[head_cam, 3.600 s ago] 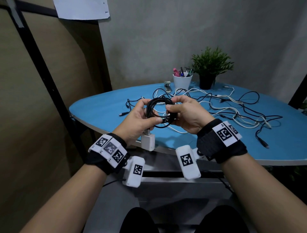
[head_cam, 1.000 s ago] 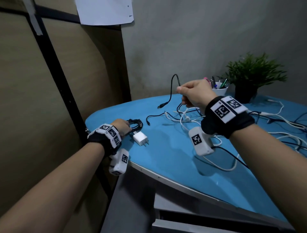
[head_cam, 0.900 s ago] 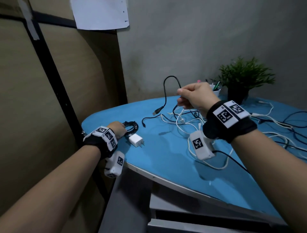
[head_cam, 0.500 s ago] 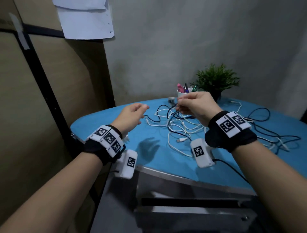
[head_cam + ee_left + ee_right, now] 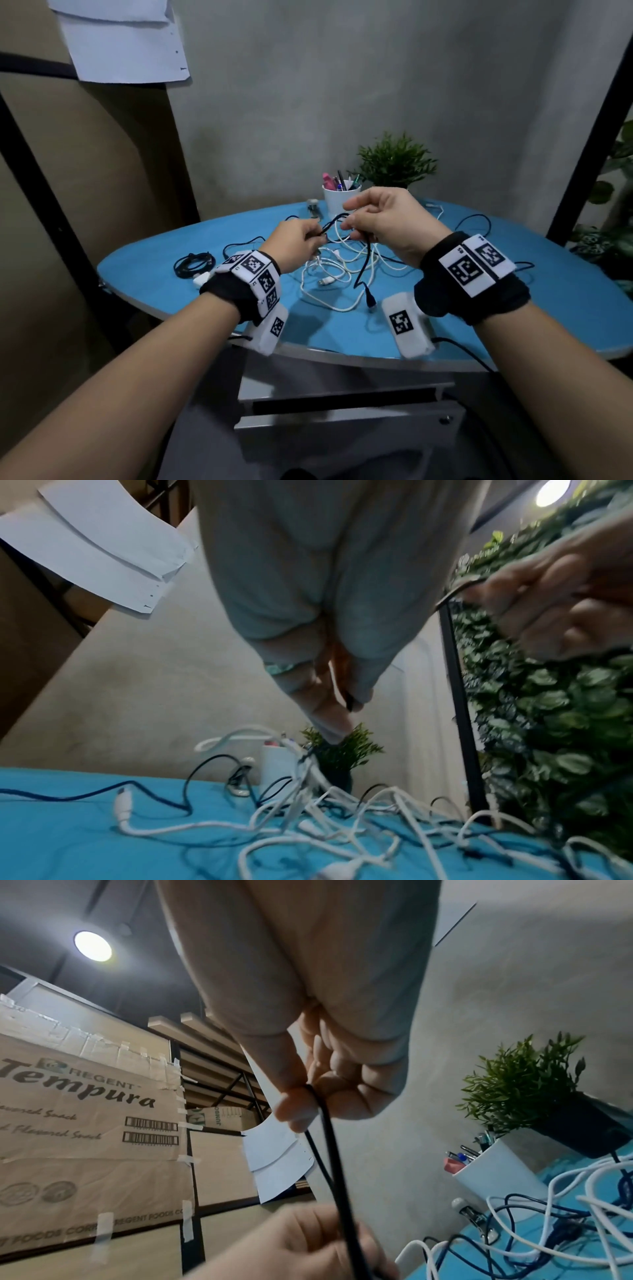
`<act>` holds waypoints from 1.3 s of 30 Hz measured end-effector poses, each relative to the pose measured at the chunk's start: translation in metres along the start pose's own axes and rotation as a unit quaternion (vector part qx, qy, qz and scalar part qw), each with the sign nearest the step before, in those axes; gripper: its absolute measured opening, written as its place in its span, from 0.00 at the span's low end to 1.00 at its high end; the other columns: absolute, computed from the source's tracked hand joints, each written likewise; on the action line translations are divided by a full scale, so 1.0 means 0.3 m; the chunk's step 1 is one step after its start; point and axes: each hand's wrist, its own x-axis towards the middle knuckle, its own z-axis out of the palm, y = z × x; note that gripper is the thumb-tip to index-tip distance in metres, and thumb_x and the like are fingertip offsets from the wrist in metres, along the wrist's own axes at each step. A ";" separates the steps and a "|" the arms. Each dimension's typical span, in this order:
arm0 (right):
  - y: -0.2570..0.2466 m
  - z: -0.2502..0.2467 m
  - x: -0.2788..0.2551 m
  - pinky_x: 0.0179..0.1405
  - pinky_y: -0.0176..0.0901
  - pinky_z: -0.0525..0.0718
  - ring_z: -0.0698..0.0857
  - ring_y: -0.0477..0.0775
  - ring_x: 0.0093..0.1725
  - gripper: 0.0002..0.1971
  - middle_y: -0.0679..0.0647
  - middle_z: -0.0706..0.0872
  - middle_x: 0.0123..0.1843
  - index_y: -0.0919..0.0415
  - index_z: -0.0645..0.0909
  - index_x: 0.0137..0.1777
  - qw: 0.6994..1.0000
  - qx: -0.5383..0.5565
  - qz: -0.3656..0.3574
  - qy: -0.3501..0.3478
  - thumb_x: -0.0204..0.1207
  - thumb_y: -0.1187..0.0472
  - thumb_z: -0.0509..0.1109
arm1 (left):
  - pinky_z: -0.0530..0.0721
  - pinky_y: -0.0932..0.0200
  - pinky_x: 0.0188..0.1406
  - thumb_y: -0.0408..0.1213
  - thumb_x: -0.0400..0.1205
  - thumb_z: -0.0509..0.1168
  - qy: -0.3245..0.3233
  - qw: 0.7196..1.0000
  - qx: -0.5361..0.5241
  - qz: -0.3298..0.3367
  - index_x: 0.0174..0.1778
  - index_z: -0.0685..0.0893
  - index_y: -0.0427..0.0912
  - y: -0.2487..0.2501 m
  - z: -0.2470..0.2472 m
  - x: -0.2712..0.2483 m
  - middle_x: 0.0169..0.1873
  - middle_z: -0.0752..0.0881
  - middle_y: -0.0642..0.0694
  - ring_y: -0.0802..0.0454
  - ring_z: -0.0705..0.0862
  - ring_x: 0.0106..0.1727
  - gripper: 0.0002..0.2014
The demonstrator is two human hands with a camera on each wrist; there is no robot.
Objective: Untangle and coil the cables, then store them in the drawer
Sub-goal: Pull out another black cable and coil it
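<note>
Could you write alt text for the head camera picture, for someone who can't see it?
Two hands, left hand and right hand, hold a black cable up over a heap of white and black cables on a blue table. A coiled black cable lies at the left; a pen cup and potted plant stand behind.

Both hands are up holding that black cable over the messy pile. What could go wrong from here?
The black cable still hangs into the white cables below; if the left hand and right hand pull, the tangle could tighten or lift with it. Dragged cables might also tip the pen cup just behind the pile.
</note>
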 end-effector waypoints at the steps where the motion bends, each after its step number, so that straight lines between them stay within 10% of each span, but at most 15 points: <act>1: 0.003 -0.017 -0.004 0.32 0.34 0.82 0.83 0.48 0.29 0.07 0.59 0.86 0.34 0.62 0.79 0.45 1.000 0.000 0.003 0.002 0.75 0.74 0.68 | 0.86 0.49 0.49 0.36 0.83 0.62 -0.012 1.000 0.021 -0.011 0.42 0.81 0.38 -0.018 0.009 0.012 0.37 0.86 0.42 0.47 0.86 0.39 0.07; 9: 0.034 -0.133 -0.010 0.30 0.30 0.82 0.81 0.49 0.32 0.06 0.59 0.85 0.36 0.62 0.81 0.46 0.999 0.008 0.006 0.040 0.77 0.73 0.66 | 0.85 0.49 0.53 0.33 0.83 0.62 0.072 0.993 0.024 -0.088 0.44 0.84 0.36 -0.101 -0.011 0.155 0.45 0.88 0.33 0.40 0.87 0.49 0.07; 13: 0.060 -0.159 0.006 0.22 0.30 0.78 0.76 0.41 0.20 0.07 0.58 0.81 0.31 0.63 0.82 0.42 0.998 -0.010 0.036 0.058 0.80 0.70 0.65 | 0.78 0.73 0.38 0.30 0.82 0.64 0.218 0.968 -0.121 0.030 0.50 0.87 0.34 0.030 -0.100 0.221 0.42 0.86 0.42 0.61 0.83 0.37 0.07; 17: 0.072 -0.173 0.013 0.18 0.34 0.73 0.70 0.44 0.17 0.08 0.55 0.76 0.27 0.61 0.84 0.47 0.995 -0.039 0.029 0.082 0.82 0.64 0.63 | 0.80 0.71 0.52 0.32 0.80 0.68 0.330 0.912 -0.156 0.185 0.54 0.87 0.36 0.156 -0.190 0.237 0.46 0.83 0.46 0.66 0.82 0.44 0.10; 23: 0.063 -0.200 0.015 0.19 0.38 0.71 0.66 0.46 0.18 0.10 0.54 0.71 0.27 0.61 0.79 0.42 0.986 -0.006 0.038 0.164 0.83 0.61 0.60 | 0.85 0.70 0.45 0.27 0.78 0.67 0.039 0.968 -0.221 0.115 0.48 0.87 0.40 0.171 -0.161 0.150 0.28 0.89 0.56 0.66 0.86 0.34 0.07; 31: 0.035 -0.203 -0.027 0.20 0.38 0.73 0.67 0.47 0.18 0.11 0.53 0.71 0.27 0.57 0.75 0.39 0.983 0.037 0.022 0.178 0.84 0.60 0.60 | 0.85 0.68 0.36 0.31 0.71 0.74 -0.173 0.972 -0.150 0.049 0.49 0.86 0.47 0.152 -0.148 0.014 0.50 0.87 0.46 0.59 0.87 0.36 0.13; 34: 0.036 -0.196 -0.046 0.20 0.39 0.73 0.68 0.47 0.19 0.09 0.53 0.73 0.28 0.57 0.77 0.39 0.984 0.006 0.020 0.175 0.82 0.61 0.62 | 0.79 0.69 0.27 0.47 0.68 0.74 -0.149 0.985 -0.070 0.053 0.51 0.85 0.53 0.171 -0.152 -0.026 0.47 0.87 0.57 0.61 0.84 0.28 0.16; 39: 0.031 -0.153 -0.085 0.20 0.38 0.73 0.69 0.44 0.19 0.08 0.54 0.73 0.29 0.57 0.78 0.40 0.987 0.007 0.009 0.161 0.81 0.62 0.64 | 0.73 0.71 0.18 0.40 0.78 0.70 -0.111 0.988 -0.069 0.086 0.49 0.86 0.44 0.225 -0.097 -0.079 0.37 0.89 0.49 0.61 0.78 0.19 0.07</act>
